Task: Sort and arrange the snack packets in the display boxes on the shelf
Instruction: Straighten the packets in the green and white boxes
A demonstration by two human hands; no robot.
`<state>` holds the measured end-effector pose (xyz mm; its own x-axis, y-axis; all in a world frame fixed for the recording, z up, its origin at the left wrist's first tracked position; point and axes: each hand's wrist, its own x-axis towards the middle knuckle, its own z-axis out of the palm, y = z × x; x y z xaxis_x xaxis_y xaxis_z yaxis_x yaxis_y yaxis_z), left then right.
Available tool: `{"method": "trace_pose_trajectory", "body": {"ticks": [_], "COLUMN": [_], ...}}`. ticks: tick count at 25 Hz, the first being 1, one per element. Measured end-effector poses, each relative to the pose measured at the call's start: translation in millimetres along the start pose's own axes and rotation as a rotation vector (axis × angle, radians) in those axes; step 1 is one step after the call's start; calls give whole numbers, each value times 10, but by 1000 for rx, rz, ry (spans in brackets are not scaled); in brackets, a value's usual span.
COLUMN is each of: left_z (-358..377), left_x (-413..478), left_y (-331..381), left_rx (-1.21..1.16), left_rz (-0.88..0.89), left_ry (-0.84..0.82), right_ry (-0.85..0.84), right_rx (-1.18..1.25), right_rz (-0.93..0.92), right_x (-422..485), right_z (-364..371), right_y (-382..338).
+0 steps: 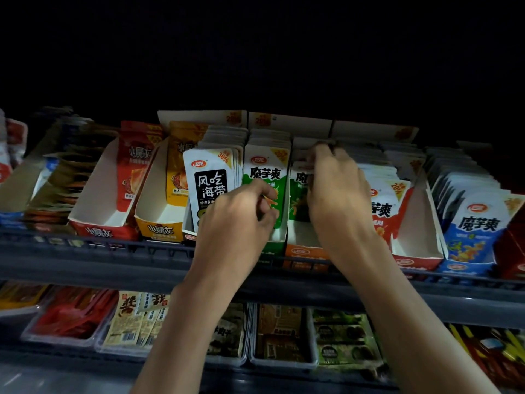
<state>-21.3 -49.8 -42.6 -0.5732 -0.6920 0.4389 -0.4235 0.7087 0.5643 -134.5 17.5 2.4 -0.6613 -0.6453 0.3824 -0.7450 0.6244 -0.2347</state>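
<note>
1. My right hand (336,194) reaches into the orange box (304,251). Its fingers curl over the tops of the green packets (297,194) standing there, grasping them.
2. My left hand (235,220) is curled against the front packet (265,173) of the green box (275,247); I cannot tell whether it pinches or steadies.
3. Green packets in an orange box look misfiled, so I judge sorting midway.
4. The seaweed packets (208,183), red row (382,209) and blue row (480,223) look orderly.
5. The red box (99,231) and yellow box (160,230) are sparse. Tight box walls crowd my fingers.

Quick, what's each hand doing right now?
Left hand: fingers curled at the green packet; grip cannot be told.
Right hand: grips packets in the orange box.
</note>
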Motion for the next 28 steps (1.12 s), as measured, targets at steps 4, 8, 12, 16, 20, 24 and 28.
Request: {"method": "trace_pose_trajectory", "body": {"ticks": [4, 8, 12, 16, 20, 24, 28], "left_z": [7, 16, 19, 8, -10, 51, 94], "left_x": [-8, -13, -7, -32, -55, -95, -103], "left_y": [42, 82, 144, 277, 429, 538, 548], "left_rx": [-20, -121, -273, -525, -727, -753, -756], "left_rz": [-33, -60, -54, -91, 10, 158, 194], "left_ry": [-16, -14, 33, 61, -20, -149, -200], "right_ry": [-52, 28, 398, 579, 390, 95, 17], "right_rx": [-37, 30, 218, 518, 783, 1225, 1270], "right_rz": [21, 3, -73, -144, -155, -7, 44], "right_x": [-49, -78, -124, -128, -147, -161, -176], "right_z": [-82, -139, -332, -506, -557, -595, -601], "right_y": [39, 94, 236, 438, 556, 640, 694]}}
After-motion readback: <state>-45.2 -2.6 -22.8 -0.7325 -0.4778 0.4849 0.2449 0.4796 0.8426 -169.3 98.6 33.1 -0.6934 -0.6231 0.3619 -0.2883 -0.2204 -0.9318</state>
